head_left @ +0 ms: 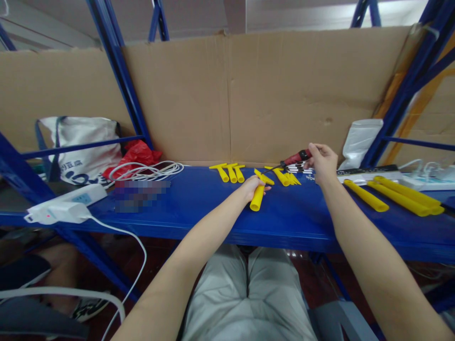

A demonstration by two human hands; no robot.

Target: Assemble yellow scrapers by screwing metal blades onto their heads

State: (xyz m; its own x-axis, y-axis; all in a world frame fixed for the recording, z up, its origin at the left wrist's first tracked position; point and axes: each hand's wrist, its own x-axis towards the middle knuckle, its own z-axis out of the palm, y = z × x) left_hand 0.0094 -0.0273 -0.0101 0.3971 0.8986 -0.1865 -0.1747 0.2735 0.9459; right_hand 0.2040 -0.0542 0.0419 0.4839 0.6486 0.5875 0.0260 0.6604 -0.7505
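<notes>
My left hand (pixel 253 185) is closed round a yellow plastic tube (pixel 257 199) that rests on the blue shelf (pixel 199 208). My right hand (pixel 323 163) pinches the red handle of a screwdriver (pixel 295 158) whose thin shaft points left toward a yellow piece (pixel 282 176) lying on the shelf. Three more yellow T-shaped pieces (pixel 231 171) lie in a row just behind my left hand.
Long yellow tubes (pixel 394 195) lie at the right, near black-and-white sticks (pixel 300 168) and a white bag (pixel 359 140). A power strip (pixel 67 204), coiled white cable (pixel 149 171), red bag (pixel 137 154) and tote bag (pixel 83 147) sit at the left. Cardboard (pixel 249 94) backs the shelf.
</notes>
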